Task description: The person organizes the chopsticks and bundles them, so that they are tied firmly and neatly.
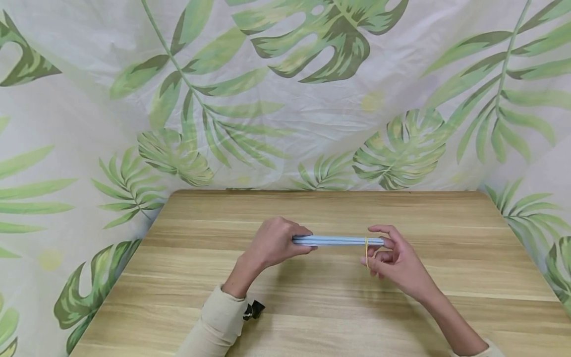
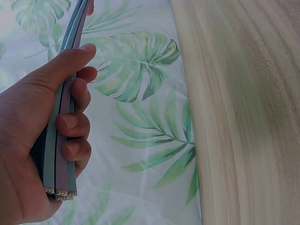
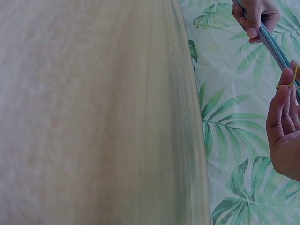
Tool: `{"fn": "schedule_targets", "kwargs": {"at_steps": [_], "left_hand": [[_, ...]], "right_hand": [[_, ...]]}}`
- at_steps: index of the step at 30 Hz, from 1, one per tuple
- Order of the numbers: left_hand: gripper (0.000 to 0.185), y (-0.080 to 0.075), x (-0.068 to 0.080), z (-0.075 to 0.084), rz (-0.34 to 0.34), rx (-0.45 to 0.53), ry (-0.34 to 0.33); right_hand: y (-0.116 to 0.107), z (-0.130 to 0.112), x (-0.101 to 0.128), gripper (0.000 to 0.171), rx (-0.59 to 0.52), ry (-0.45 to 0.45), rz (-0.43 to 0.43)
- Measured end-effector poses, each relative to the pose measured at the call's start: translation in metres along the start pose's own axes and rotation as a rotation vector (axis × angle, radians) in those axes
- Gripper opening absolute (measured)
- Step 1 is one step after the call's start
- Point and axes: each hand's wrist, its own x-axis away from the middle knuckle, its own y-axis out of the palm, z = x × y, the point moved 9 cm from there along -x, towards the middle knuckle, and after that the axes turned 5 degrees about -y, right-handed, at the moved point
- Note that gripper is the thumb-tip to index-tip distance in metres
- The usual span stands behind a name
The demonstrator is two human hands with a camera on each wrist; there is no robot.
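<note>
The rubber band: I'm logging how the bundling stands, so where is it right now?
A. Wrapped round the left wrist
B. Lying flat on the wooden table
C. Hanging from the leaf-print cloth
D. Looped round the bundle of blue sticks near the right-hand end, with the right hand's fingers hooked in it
D: in the head view the yellow rubber band circles the bundle of blue sticks near the right hand, while the left hand grips the other end.

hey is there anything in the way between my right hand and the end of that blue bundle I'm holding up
Nothing visible. The right hand is already at the free end of the blue bundle, with the yellow rubber band looped there. The left hand grips the other end above the table.
</note>
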Motion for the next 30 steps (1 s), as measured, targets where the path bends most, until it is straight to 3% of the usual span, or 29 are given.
{"fn": "schedule_targets", "kwargs": {"at_steps": [10, 19, 30], "left_hand": [[0.013, -0.005, 0.001, -0.006, 0.045, 0.028, -0.071], [0.014, -0.010, 0.002, -0.011, 0.064, 0.031, -0.125], [0.016, -0.012, 0.002, -0.018, 0.063, 0.055, -0.163]], "right_hand": [[-0.007, -0.002, -0.001, 0.048, -0.032, -0.012, 0.106], [-0.001, 0.000, 0.000, 0.038, 0.011, -0.035, 0.083], [0.011, -0.006, -0.001, 0.027, 0.095, -0.147, 0.022]]}}
